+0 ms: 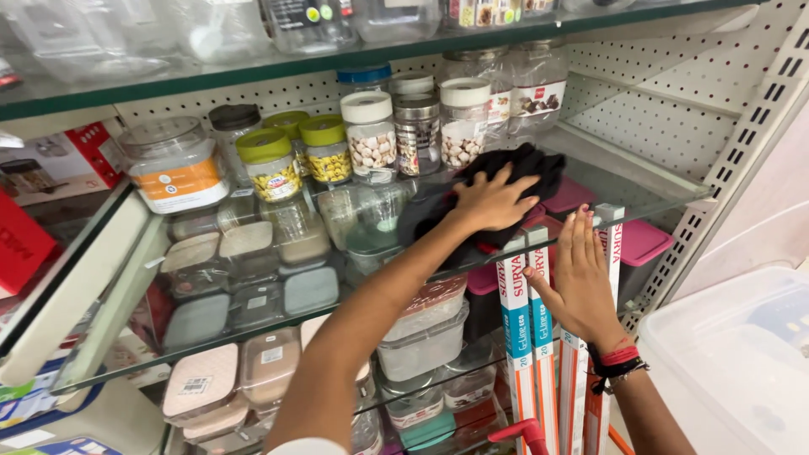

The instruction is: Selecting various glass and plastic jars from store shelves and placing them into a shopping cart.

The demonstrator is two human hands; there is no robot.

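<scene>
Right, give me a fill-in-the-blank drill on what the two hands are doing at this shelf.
1. The left hand presses a ____ cloth onto the glass shelf.
2. The right hand rests against tall, slim ____ standing at the shelf's front edge.
3. The jars left of the cloth have ____ lids.
4. The right wrist wears red and black ____.

Missing words: black; boxes; green; bands

A glass shelf (649, 198) carries lidded storage jars (371, 135). A black cloth (506, 181) lies on it beside them.
</scene>
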